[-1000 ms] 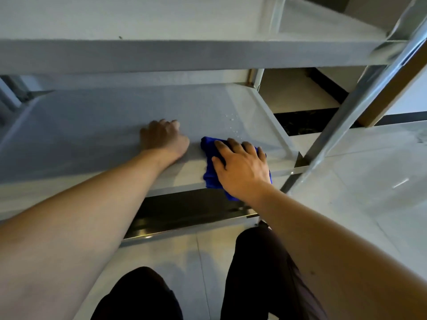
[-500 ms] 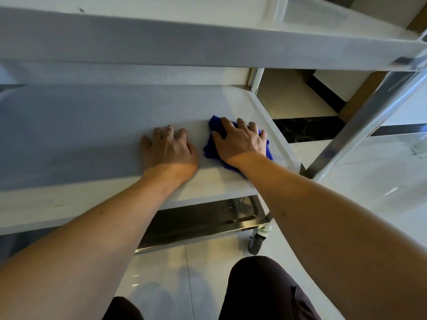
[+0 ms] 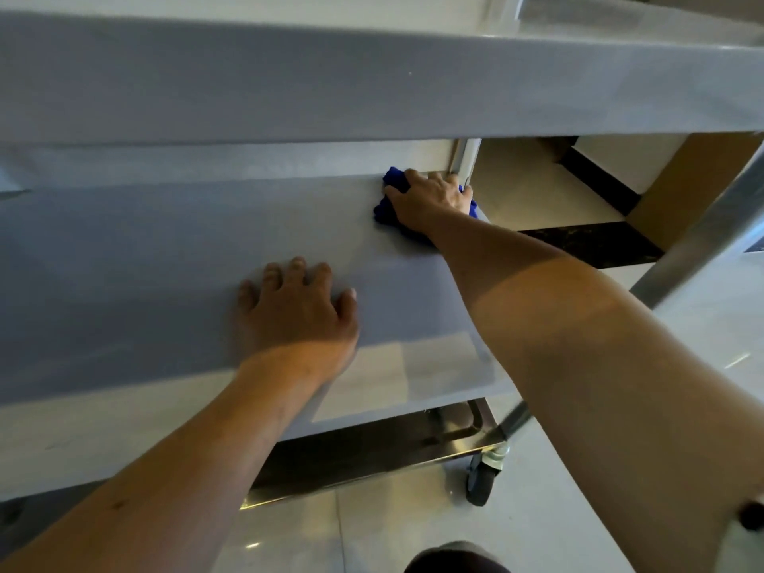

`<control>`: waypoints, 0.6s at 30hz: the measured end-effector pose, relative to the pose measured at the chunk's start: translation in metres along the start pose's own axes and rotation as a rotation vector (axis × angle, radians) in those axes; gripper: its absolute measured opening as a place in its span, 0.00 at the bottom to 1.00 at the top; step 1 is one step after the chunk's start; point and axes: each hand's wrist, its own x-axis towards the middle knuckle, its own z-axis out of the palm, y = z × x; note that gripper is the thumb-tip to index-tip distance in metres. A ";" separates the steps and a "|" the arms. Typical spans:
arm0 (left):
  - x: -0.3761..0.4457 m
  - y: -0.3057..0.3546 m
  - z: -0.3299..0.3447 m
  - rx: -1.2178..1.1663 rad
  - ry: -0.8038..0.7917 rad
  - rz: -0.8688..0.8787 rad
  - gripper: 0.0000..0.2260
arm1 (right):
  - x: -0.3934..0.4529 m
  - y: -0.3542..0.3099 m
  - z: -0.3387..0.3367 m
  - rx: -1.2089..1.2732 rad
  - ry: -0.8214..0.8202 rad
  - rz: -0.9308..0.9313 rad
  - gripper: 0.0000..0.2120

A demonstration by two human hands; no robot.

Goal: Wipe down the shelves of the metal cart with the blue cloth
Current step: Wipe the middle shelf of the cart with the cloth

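Observation:
The metal cart's middle shelf (image 3: 144, 250) fills the centre of the head view, under the top shelf (image 3: 330, 84). My right hand (image 3: 430, 200) presses the blue cloth (image 3: 386, 208) flat on the middle shelf at its far right corner, beside the rear post (image 3: 465, 159). Most of the cloth is hidden under the hand. My left hand (image 3: 297, 308) lies flat on the same shelf nearer the front edge, fingers spread, holding nothing.
The bottom shelf (image 3: 372, 452) shows below, dark and shiny, with a caster wheel (image 3: 483, 477) at its right corner. A slanted metal post (image 3: 703, 241) rises at the right. Pale tiled floor (image 3: 413, 527) lies around the cart; my knee (image 3: 454, 558) is at the bottom edge.
My right hand has slid the cloth away from the front of the shelf to its far right corner. My left hand stayed flat on the shelf. The camera has come closer.

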 end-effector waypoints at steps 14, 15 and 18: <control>0.002 0.007 -0.007 -0.040 -0.017 -0.040 0.24 | -0.105 0.047 0.000 -0.021 0.067 -0.077 0.29; 0.001 0.006 -0.008 -0.037 -0.020 -0.036 0.24 | -0.118 0.048 -0.001 -0.028 0.056 -0.072 0.30; -0.002 0.006 -0.013 -0.030 -0.036 -0.029 0.25 | -0.155 0.047 -0.007 -0.032 0.004 -0.051 0.34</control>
